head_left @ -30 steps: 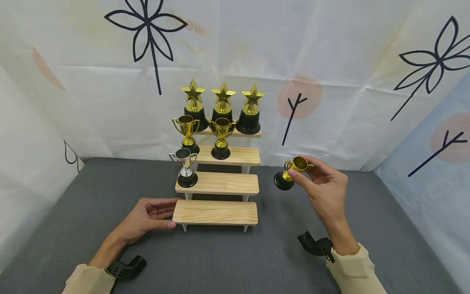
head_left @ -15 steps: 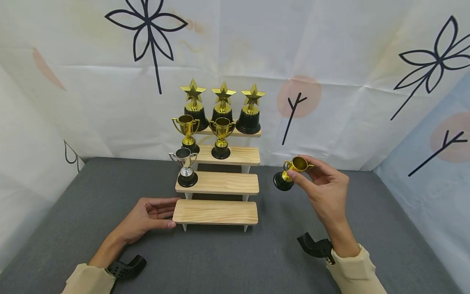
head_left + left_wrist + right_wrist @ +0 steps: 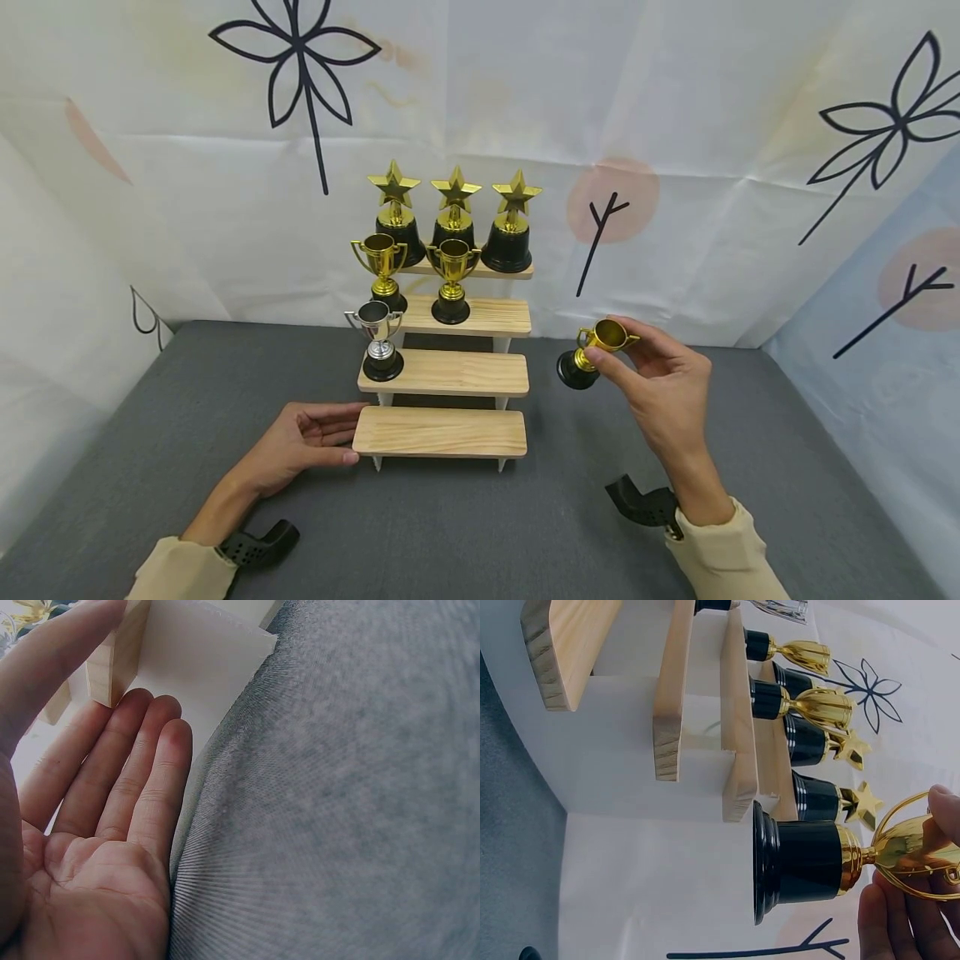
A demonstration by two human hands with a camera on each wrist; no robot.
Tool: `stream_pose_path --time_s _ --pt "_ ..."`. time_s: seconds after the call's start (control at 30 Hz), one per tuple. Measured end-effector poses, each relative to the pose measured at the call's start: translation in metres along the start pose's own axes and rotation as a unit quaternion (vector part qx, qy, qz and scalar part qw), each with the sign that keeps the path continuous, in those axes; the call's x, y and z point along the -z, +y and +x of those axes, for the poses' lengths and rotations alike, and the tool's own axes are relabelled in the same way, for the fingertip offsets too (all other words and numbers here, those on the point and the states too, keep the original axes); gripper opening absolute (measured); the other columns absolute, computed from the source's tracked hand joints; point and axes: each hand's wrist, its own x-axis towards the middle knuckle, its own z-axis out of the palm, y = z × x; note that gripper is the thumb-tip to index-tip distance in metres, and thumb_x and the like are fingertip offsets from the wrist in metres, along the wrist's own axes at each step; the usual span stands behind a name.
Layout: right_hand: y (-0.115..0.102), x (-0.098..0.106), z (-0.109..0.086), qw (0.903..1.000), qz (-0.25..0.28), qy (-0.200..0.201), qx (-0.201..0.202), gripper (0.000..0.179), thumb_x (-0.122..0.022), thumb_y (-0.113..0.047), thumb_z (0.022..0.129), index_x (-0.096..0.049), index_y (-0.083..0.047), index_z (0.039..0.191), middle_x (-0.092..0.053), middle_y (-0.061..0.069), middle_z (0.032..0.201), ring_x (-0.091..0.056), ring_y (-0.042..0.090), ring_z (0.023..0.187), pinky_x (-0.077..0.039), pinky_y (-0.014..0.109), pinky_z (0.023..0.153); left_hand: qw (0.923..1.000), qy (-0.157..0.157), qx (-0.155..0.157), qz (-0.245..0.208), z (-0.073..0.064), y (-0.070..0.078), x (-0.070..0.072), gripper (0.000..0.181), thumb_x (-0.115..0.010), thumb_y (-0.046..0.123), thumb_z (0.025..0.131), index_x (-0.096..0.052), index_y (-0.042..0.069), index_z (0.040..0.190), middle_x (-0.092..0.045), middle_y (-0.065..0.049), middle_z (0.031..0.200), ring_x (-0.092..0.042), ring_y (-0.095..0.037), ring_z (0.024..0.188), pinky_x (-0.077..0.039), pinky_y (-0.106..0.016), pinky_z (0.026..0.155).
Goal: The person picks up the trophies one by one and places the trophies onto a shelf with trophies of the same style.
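A gold trophy cup [image 3: 609, 335] with a black base is pinched between the thumb and fingers of my right hand [image 3: 667, 379], tilted, to the right of a stepped wooden stand [image 3: 442, 433]. The right wrist view shows its black base [image 3: 802, 859] near the shelf ends. My left hand [image 3: 296, 442] is at the left end of the lowest shelf, its fingers straight and relaxed; in the left wrist view the fingertips meet the shelf end [image 3: 116, 664]. Two gold cups [image 3: 453, 265] stand on the second shelf from the top. One silver cup [image 3: 378, 329] stands at the left of the shelf below.
Three gold star trophies [image 3: 516, 196] on black bases line the top shelf. The stand rests on a grey tabletop [image 3: 480, 533], with a patterned white cloth backdrop [image 3: 697, 208] behind and at the sides. White supports [image 3: 622, 742] join the shelves.
Both hands stay nearly still. The gold cup in my right hand has shifted very slightly to the left.
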Motion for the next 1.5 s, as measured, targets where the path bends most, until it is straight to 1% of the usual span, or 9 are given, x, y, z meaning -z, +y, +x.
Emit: stream_pose_path --time_s 0.27,0.37,0.53,0.63,0.83,0.9,1.07,1.3,1.5 --pt "0.000 -0.001 -0.001 1.0000 -0.004 -0.005 0.007 0.040 -0.074 0.024 0.077 -0.068 0.016 0.116 -0.071 0.015 0.113 -0.070 0.021 0.104 -0.057 0.027 0.095 1.0000 0.002 -0.002 0.006 0.000 -0.001 0.000 0.065 -0.075 -0.013 0.083 -0.042 -0.025 0.138 -0.056 -0.030 0.137 -0.064 -0.019 0.120 -0.056 -0.034 0.099" --pt "0.000 -0.001 -0.001 0.9999 -0.004 -0.006 0.010 0.040 -0.074 0.024 0.077 -0.067 0.017 0.116 -0.071 0.014 0.113 -0.070 0.021 0.104 -0.057 0.027 0.095 1.0000 0.001 -0.003 0.004 0.000 -0.001 0.000 0.065 -0.075 -0.014 0.083 -0.042 -0.025 0.138 -0.057 -0.029 0.137 -0.064 -0.020 0.120 -0.055 -0.034 0.099" --pt "-0.001 -0.002 -0.002 0.9999 -0.001 -0.006 0.011 0.039 -0.074 0.024 0.077 -0.067 0.017 0.115 -0.071 0.014 0.113 -0.070 0.021 0.103 -0.057 0.027 0.095 1.0000 -0.001 -0.004 -0.001 0.000 -0.002 0.001 0.065 -0.074 -0.014 0.083 -0.042 -0.025 0.138 -0.058 -0.025 0.138 -0.064 -0.020 0.120 -0.055 -0.034 0.099" --pt "-0.002 -0.003 -0.002 0.9999 0.000 -0.007 0.015 0.039 -0.074 0.024 0.077 -0.067 0.017 0.114 -0.071 0.014 0.113 -0.070 0.021 0.103 -0.057 0.027 0.095 1.0000 0.000 -0.002 -0.002 0.000 -0.002 0.001 0.065 -0.074 -0.014 0.083 -0.041 -0.025 0.139 -0.058 -0.025 0.138 -0.064 -0.020 0.121 -0.055 -0.034 0.099" --pt "-0.003 -0.005 -0.003 0.9998 -0.005 -0.011 0.018 0.040 -0.075 0.024 0.077 -0.068 0.017 0.115 -0.071 0.014 0.113 -0.070 0.021 0.104 -0.057 0.027 0.096 1.0000 0.001 0.001 0.002 0.000 -0.002 0.000 0.065 -0.075 -0.014 0.083 -0.042 -0.024 0.139 -0.054 -0.033 0.138 -0.063 -0.020 0.121 -0.055 -0.035 0.099" --pt "-0.002 -0.005 -0.003 0.9996 0.004 -0.015 0.024 0.040 -0.074 0.025 0.076 -0.067 0.017 0.115 -0.071 0.015 0.113 -0.070 0.022 0.104 -0.057 0.027 0.096 1.0000 0.002 0.003 0.004 0.000 -0.002 0.000 0.065 -0.075 -0.014 0.083 -0.042 -0.024 0.139 -0.053 -0.034 0.138 -0.063 -0.020 0.121 -0.055 -0.034 0.099" --pt "-0.002 -0.005 -0.002 0.9991 0.018 -0.022 0.032 0.040 -0.074 0.025 0.076 -0.067 0.017 0.115 -0.071 0.016 0.113 -0.070 0.023 0.104 -0.058 0.027 0.095 1.0000 0.004 0.007 0.004 0.000 -0.001 -0.001 0.066 -0.075 -0.013 0.083 -0.042 -0.024 0.139 -0.055 -0.031 0.138 -0.064 -0.019 0.120 -0.055 -0.034 0.099" --pt "-0.002 -0.007 0.002 0.9996 -0.008 -0.025 0.015 0.039 -0.076 0.021 0.077 -0.068 0.015 0.115 -0.071 0.016 0.113 -0.070 0.023 0.104 -0.057 0.028 0.096 1.0000 0.006 0.004 0.001 0.000 0.000 -0.001 0.066 -0.076 -0.012 0.083 -0.042 -0.025 0.138 -0.060 -0.023 0.136 -0.064 -0.019 0.120 -0.056 -0.034 0.099" --pt "-0.002 -0.009 0.008 0.9994 -0.007 -0.032 0.010 0.040 -0.075 0.022 0.078 -0.067 0.017 0.116 -0.070 0.014 0.115 -0.070 0.022 0.104 -0.057 0.028 0.096 1.0000 0.005 0.002 0.000 0.000 0.000 -0.001 0.066 -0.075 -0.013 0.083 -0.042 -0.025 0.138 -0.059 -0.024 0.137 -0.064 -0.019 0.120 -0.055 -0.034 0.099"
